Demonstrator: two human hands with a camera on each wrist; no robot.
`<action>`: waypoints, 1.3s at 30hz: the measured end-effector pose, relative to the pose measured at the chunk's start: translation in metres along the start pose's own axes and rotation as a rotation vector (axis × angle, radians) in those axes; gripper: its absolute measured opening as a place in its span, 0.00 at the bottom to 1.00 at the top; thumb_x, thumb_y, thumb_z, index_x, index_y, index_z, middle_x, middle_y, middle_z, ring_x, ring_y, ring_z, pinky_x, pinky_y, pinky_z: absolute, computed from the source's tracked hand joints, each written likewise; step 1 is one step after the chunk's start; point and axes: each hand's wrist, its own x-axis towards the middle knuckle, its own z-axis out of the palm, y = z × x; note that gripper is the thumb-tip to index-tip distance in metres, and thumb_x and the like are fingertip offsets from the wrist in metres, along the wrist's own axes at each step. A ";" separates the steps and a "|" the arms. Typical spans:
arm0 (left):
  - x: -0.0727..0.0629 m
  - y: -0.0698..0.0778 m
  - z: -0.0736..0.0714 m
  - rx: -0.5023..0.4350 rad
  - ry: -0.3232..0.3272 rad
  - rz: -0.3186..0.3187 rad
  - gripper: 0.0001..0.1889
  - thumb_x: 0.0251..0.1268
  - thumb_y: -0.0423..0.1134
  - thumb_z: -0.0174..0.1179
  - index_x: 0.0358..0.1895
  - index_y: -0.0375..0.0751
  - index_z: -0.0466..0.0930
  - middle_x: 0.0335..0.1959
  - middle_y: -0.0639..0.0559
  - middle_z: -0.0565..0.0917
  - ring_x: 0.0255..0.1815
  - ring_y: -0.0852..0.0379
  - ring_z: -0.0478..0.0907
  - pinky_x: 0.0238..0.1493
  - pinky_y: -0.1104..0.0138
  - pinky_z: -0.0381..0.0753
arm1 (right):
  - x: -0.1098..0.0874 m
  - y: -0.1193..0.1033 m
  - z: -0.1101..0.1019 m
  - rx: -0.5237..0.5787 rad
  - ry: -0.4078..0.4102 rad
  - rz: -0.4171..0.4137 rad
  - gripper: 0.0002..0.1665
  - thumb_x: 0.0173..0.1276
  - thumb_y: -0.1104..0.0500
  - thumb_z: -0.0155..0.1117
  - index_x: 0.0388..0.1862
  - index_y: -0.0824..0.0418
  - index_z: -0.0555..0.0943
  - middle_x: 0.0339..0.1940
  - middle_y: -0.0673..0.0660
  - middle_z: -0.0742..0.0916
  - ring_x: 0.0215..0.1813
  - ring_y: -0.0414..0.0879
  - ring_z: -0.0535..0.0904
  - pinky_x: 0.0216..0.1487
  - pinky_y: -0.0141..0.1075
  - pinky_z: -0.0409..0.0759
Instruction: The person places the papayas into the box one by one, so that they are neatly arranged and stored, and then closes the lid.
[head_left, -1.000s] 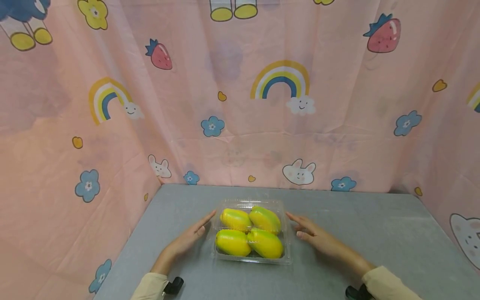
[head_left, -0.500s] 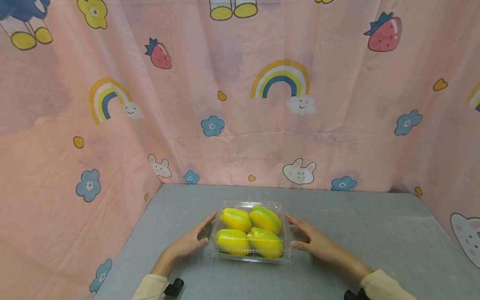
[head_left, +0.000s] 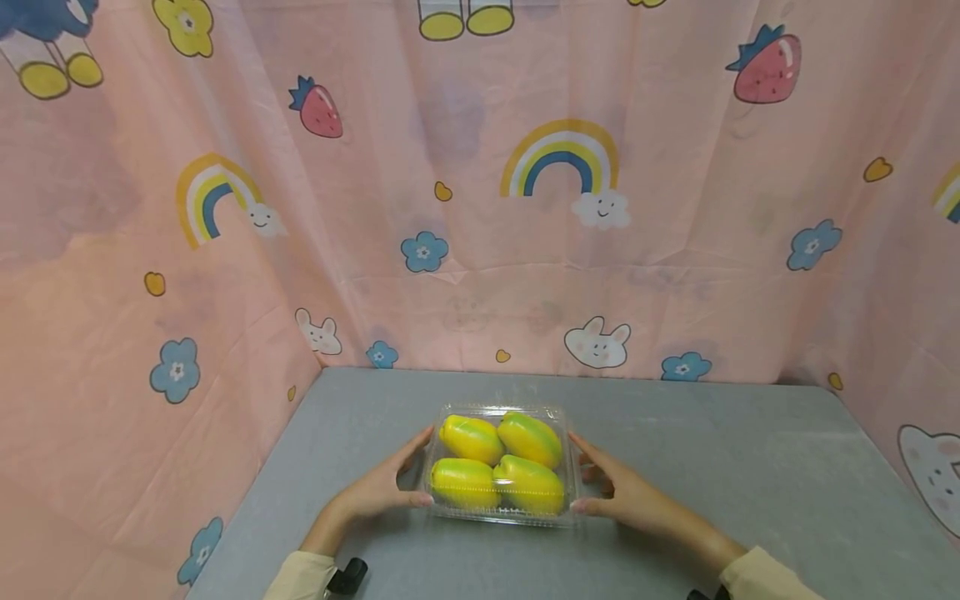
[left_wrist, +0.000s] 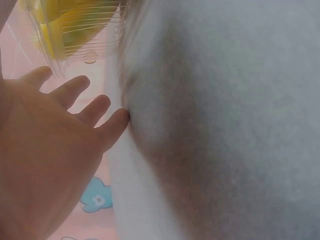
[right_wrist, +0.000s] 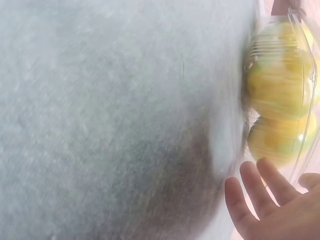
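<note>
A clear plastic clamshell box holding several yellow-green mango-like fruits rests on the table in the head view. My left hand flanks its left side, index fingertip at the back corner and thumb at the front one. On the opposite side my right hand mirrors this, its thumb near the front right corner. The fingers of both hands look fairly straight in the wrist views. Part of the box's ribbed wall shows beyond the left fingertips; the right fingers lie close beside the box.
The grey table extends to both sides of the box. Behind it and at its sides hangs a pink printed curtain. A black wrist device sits at the left cuff.
Both thumbs have spread away from the fingers and come to the box's front corners. The ribbed line of the clear lid has moved down toward the front. The fruits keep their places.
</note>
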 end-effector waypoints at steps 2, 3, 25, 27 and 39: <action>0.000 0.001 0.000 0.001 0.003 -0.007 0.57 0.53 0.53 0.73 0.81 0.60 0.42 0.83 0.47 0.49 0.82 0.39 0.47 0.77 0.42 0.57 | 0.000 -0.001 0.000 -0.004 -0.005 -0.007 0.61 0.57 0.40 0.74 0.82 0.41 0.48 0.67 0.63 0.78 0.61 0.53 0.77 0.57 0.52 0.81; 0.000 0.002 0.001 -0.001 0.002 -0.017 0.57 0.52 0.53 0.74 0.81 0.61 0.42 0.83 0.47 0.49 0.82 0.40 0.48 0.78 0.42 0.57 | -0.001 0.000 0.000 -0.002 -0.010 -0.016 0.61 0.58 0.41 0.74 0.82 0.42 0.48 0.65 0.62 0.79 0.60 0.52 0.77 0.55 0.51 0.81; -0.002 0.006 0.001 -0.089 -0.041 -0.018 0.53 0.55 0.44 0.73 0.80 0.59 0.46 0.43 0.46 0.73 0.43 0.58 0.71 0.46 0.70 0.76 | -0.003 -0.004 0.004 0.251 -0.175 -0.054 0.69 0.60 0.50 0.74 0.82 0.56 0.34 0.26 0.52 0.83 0.28 0.38 0.75 0.28 0.29 0.73; -0.002 0.006 0.001 -0.142 -0.078 -0.006 0.53 0.58 0.42 0.72 0.80 0.59 0.43 0.37 0.49 0.73 0.37 0.63 0.71 0.40 0.74 0.75 | -0.002 -0.003 0.004 0.284 -0.187 -0.043 0.69 0.60 0.50 0.74 0.82 0.56 0.33 0.26 0.53 0.84 0.28 0.39 0.76 0.30 0.29 0.75; -0.004 0.004 0.003 -0.393 -0.226 -0.012 0.52 0.66 0.33 0.62 0.81 0.55 0.30 0.36 0.51 0.82 0.34 0.66 0.77 0.42 0.73 0.78 | -0.004 -0.005 0.007 0.420 -0.259 -0.045 0.68 0.64 0.56 0.70 0.80 0.58 0.27 0.32 0.57 0.88 0.35 0.43 0.83 0.42 0.32 0.85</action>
